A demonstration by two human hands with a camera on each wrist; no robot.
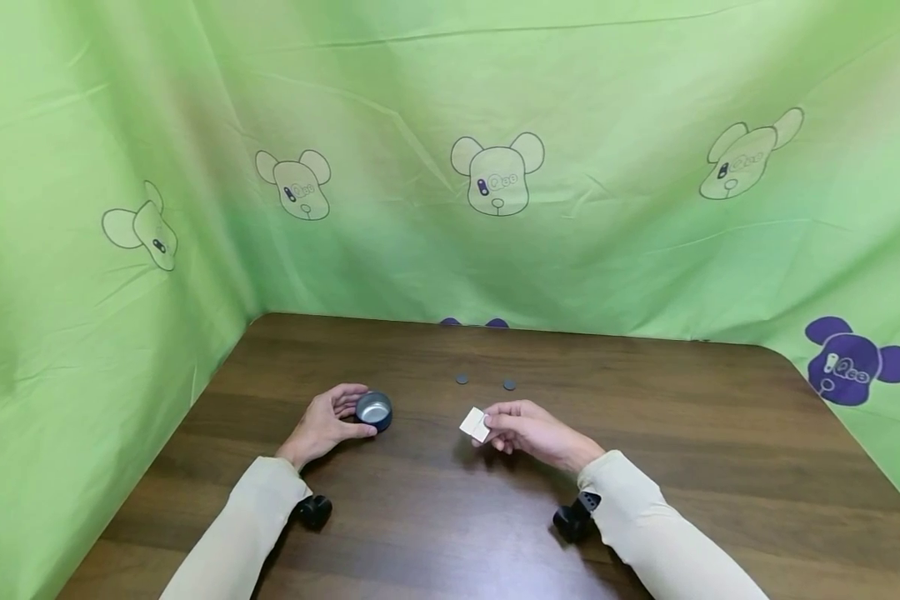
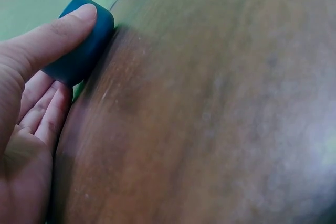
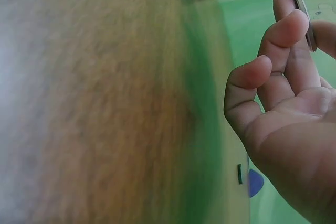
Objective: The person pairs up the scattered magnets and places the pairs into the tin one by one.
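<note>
A small round dark-blue tin (image 1: 373,411) with a silvery inside stands on the wooden table, its top uncovered. My left hand (image 1: 326,425) grips it from the left, and the thumb presses its side in the left wrist view. Between thumb and fingers, my right hand (image 1: 528,433) pinches a thin white square piece (image 1: 475,424) above the table. A line runs across its face. Edge-on in the right wrist view, the white piece (image 3: 304,19) looks slim and flat. Beyond that hand lie two small dark discs, one to the left (image 1: 462,379) and one to the right (image 1: 509,385).
The brown wooden table (image 1: 645,467) reaches back to a green cloth (image 1: 390,250) printed with bear-like heads. This cloth also hangs along the left and right sides. A dark wrist camera (image 1: 315,512) sits under the left cuff, another (image 1: 572,523) under the right.
</note>
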